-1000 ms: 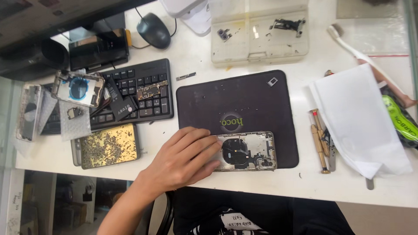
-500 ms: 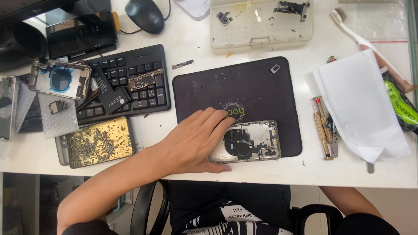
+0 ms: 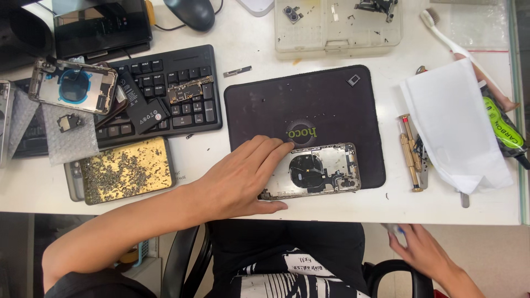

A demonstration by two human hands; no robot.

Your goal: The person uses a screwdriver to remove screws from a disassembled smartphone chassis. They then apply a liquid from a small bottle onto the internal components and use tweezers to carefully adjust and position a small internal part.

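A: What is the biggest thing in front of you?

B: The white table [image 3: 254,44]. On it lies the dark work mat [image 3: 309,105], and to the left a black keyboard [image 3: 176,94] with a loose battery [image 3: 139,105] and a small circuit board [image 3: 190,89] on top.

A: And where is the phone housing?

B: The opened phone housing [image 3: 323,170] lies flat at the front edge of the mat, inner side up, with a round dark coil in the middle. Your left hand [image 3: 243,179] rests on its left end, fingers spread and flat, the thumb along the near edge. It presses the housing down and does not clamp around it.

A: Your right hand?

B: Your right hand [image 3: 422,251] is below the table edge, near your lap, well apart from the housing. Something small and pale is at the fingers, but I cannot tell if they close on it.

A: Which step is this, in your opinion?

B: I judge you steady the housing with 1 hand while the other fetches something. The next move probably calls for a tool; 2 screwdrivers [image 3: 409,152] lie just right of the mat, beside the white cloth [image 3: 452,127].

A: Smaller things?

B: A gold tray of tiny screws [image 3: 124,170] at the left, and 1 little black chip [image 3: 353,80] on the far corner of the mat.
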